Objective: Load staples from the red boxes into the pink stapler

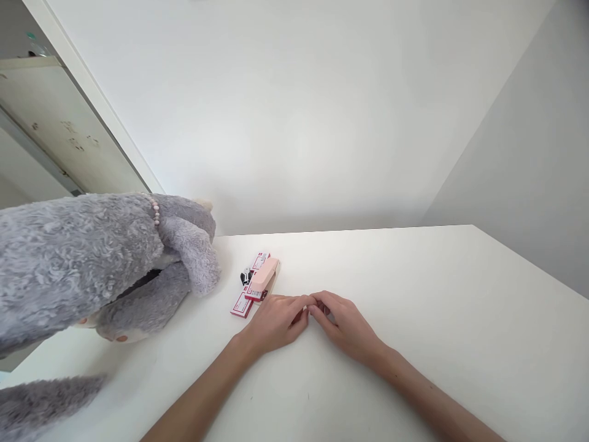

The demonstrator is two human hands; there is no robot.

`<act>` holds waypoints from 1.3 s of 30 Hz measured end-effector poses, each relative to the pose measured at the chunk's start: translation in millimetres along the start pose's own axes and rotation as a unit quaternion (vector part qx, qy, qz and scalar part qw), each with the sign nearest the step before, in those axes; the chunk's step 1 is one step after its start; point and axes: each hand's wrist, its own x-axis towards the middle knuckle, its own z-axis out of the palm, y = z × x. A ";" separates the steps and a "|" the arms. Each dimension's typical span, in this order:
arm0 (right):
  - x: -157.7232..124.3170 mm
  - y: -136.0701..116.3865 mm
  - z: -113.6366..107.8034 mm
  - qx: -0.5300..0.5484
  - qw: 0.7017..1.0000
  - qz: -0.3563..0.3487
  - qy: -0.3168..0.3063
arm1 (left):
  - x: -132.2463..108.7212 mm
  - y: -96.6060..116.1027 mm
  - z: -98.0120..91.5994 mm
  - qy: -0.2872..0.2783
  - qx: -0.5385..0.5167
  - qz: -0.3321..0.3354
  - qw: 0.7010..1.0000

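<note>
From my remote seat, I see both hands resting on the white tabletop (460, 307), about midway between its left and right edges and nearer the front edge than the back. The left hand (276, 319) and the right hand (343, 322) meet at the fingertips, with the fingers loosely curled and the knuckles up. Something tiny may be pinched between them, but I cannot tell whether either hand grips anything or whether the tips only touch.

My reading is that the work is in a pause or at a fine fingertip stage, with nothing larger picked up. The pink stapler (264, 276) lies flat just beyond the left hand, toward the back edge, close to the knuckles but apart from them. Taking it would call for only a short reach from the left hand, and for care not to shove the small things around it.

Two red-and-white boxes are the only containers. The near box (242, 305) lies at the stapler's closer end, just beside the left hand. The far box (260, 259) shows at the stapler's far end, partly covered by it. I cannot tell whether either is open, and their contents do not show. A small black item (245, 277) sits against the stapler's left side, too small to identify. A grey plush toy (92, 258) sprawls over the left edge, well apart from both hands.
</note>
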 end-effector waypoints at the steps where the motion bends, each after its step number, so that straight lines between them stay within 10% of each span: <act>1: -0.1 -0.2 -0.2 -0.001 1.000 -0.002 0.000 | 0.0 0.0 0.0 0.000 0.002 -0.001 1.000; 31: -0.7 -0.1 0.7 -0.013 1.000 -0.008 0.002 | -1.5 -1.3 2.1 0.015 0.011 0.014 1.000; 39: -0.9 0.3 1.8 -0.031 0.999 -0.031 0.008 | -1.7 -2.2 -5.5 0.128 0.070 0.065 0.987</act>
